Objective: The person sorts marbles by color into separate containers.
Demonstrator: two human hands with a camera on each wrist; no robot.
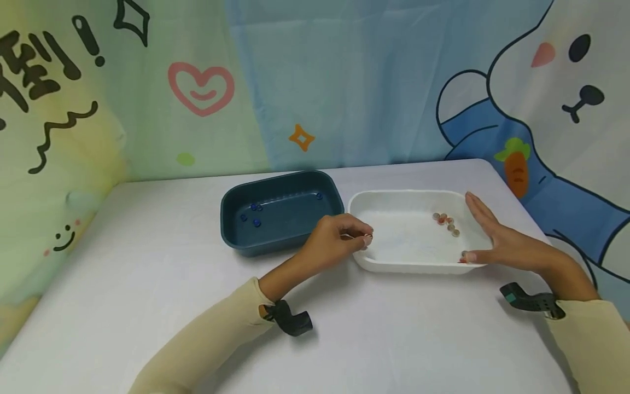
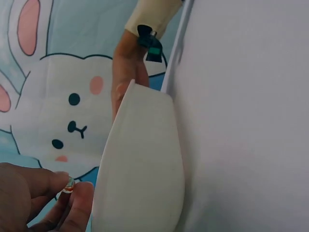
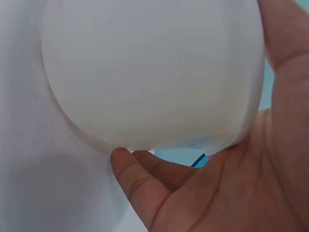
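Note:
My left hand (image 1: 334, 241) pinches a small glass marble (image 2: 69, 185) with orange and white in it, between thumb and fingertips. It is at the left end of the white tray (image 1: 408, 265), by the rim. My right hand (image 1: 514, 246) holds the tray's right end, thumb over the near rim and fingers spread along the end wall. Inside the white tray, several clear and orange marbles (image 1: 441, 219) lie in a cluster toward the right, and a few more are beside the thumb. The right wrist view shows fingers (image 3: 140, 186) against the tray's outer wall.
A dark teal tray (image 1: 275, 246) stands left of the white one, with several blue marbles (image 1: 257, 222) scattered in it. Both are on a white-covered table (image 1: 172, 273). A printed cartoon curtain (image 1: 344, 82) hangs behind the table.

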